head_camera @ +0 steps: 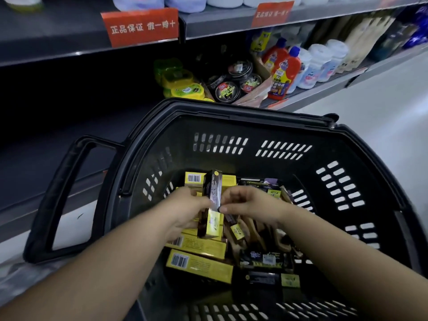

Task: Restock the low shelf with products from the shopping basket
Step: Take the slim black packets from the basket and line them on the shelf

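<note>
A black plastic shopping basket (254, 117) stands on the floor in front of the low shelf (58, 158). Several yellow-and-black product boxes (199, 265) and wooden-handled brushes (254, 230) lie in its bottom. My left hand (185, 212) grips a bundle of upright yellow-and-black boxes (212, 205) inside the basket. My right hand (245, 202) pinches the lower edge of the tall dark box in that bundle, thumb and fingertips together. The left stretch of the low shelf is dark and bare.
Further right on the low shelf sit green and yellow tubs (178, 82), black round tins (227, 91) in a cardboard tray, red bottles (281, 72) and white bottles (322, 61). Red signs (141, 26) hang from the upper shelf. The basket handle (58, 200) juts left.
</note>
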Tool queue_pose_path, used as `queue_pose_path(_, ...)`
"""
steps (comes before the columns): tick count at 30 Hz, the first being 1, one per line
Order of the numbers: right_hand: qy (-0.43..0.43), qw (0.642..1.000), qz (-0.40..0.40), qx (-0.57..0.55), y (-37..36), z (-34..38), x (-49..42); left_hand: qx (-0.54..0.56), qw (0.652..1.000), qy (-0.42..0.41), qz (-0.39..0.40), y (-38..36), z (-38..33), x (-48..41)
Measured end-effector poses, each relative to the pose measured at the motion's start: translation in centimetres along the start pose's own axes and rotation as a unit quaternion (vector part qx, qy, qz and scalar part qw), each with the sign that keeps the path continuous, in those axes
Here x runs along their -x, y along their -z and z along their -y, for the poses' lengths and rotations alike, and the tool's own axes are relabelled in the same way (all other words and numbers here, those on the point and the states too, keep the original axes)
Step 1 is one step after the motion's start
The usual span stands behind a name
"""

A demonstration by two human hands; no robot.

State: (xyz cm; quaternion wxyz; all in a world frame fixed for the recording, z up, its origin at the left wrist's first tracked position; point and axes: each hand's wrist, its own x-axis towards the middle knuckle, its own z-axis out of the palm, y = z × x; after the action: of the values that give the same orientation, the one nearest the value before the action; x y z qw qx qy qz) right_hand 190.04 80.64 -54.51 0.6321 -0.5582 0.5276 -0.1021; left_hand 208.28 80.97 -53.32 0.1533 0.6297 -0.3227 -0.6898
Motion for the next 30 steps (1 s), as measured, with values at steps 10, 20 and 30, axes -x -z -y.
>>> queue_pose_path(10, -0.288, 0.896, -0.020, 0.338, -2.7, -11.1, -4.5, 0.043, 0.999, -0.021, -0.013, 0.0, -0.4, 0.0)
queue_pose_path(20, -0.160, 0.978, -0.097, -0.093, -0.2, -2.0, 2.7, 0.050, 0.999, 0.013, -0.001, -0.7, -1.0, 0.0)
queue_pose_path(30, -0.063, 0.982, 0.034, 0.176, 0.4, -2.0, 3.7, -0.027, 0.999, -0.013, -0.016, -0.4, 0.1, -0.3)
